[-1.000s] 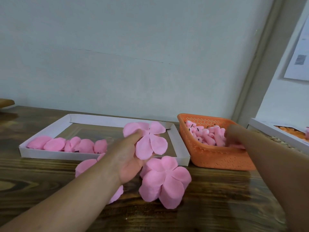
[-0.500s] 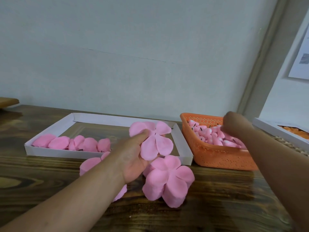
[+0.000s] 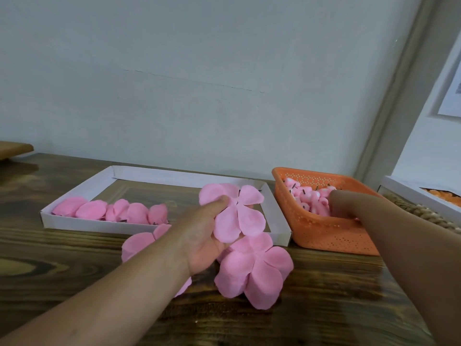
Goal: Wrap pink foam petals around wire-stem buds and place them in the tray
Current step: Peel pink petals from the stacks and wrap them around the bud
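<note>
Up front, the left hand (image 3: 199, 242) holds a flat pink five-lobed foam petal piece (image 3: 235, 211) over the white cardboard tray (image 3: 104, 224).
Its lobes spread smooth and matte; the right hand (image 3: 348, 204) reaches into the orange perforated plastic basket (image 3: 324, 237), grip hidden.

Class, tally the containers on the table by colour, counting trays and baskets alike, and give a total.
White trays: 2, the near one and a far-right one
Orange baskets: 1
Total: 3

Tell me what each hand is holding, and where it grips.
The left hand pinches a pink five-lobed foam petal piece at one lobe. The right hand reaches into the orange plastic basket; its grip cannot be told.
</note>
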Action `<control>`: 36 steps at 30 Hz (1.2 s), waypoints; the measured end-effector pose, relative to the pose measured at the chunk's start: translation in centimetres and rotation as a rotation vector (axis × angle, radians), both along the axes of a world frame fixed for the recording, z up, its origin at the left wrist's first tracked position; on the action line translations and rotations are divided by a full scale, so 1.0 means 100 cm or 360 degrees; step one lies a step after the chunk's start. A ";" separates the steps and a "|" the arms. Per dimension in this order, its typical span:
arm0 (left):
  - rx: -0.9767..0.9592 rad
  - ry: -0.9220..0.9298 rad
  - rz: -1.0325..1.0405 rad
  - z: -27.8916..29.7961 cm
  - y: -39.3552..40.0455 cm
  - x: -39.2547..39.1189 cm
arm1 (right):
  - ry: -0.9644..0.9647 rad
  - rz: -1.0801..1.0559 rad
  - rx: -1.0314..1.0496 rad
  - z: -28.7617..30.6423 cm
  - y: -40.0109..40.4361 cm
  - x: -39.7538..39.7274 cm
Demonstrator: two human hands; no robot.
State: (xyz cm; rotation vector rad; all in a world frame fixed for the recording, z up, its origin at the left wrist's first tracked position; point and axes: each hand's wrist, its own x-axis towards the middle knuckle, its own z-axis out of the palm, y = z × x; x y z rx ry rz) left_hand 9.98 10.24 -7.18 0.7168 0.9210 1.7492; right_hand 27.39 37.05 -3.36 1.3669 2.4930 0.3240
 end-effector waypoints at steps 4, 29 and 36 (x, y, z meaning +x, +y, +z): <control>-0.0003 -0.0036 0.0001 0.001 0.000 0.000 | 0.0008 0.0001 0.0028 -0.002 0.002 0.001; -0.0171 -0.0062 0.0116 0.000 -0.001 0.004 | 0.2584 0.0511 -0.0409 0.039 -0.106 -0.011; -0.0212 -0.0212 0.0080 0.002 -0.002 0.007 | 0.2501 0.1002 -0.0776 0.016 -0.181 -0.035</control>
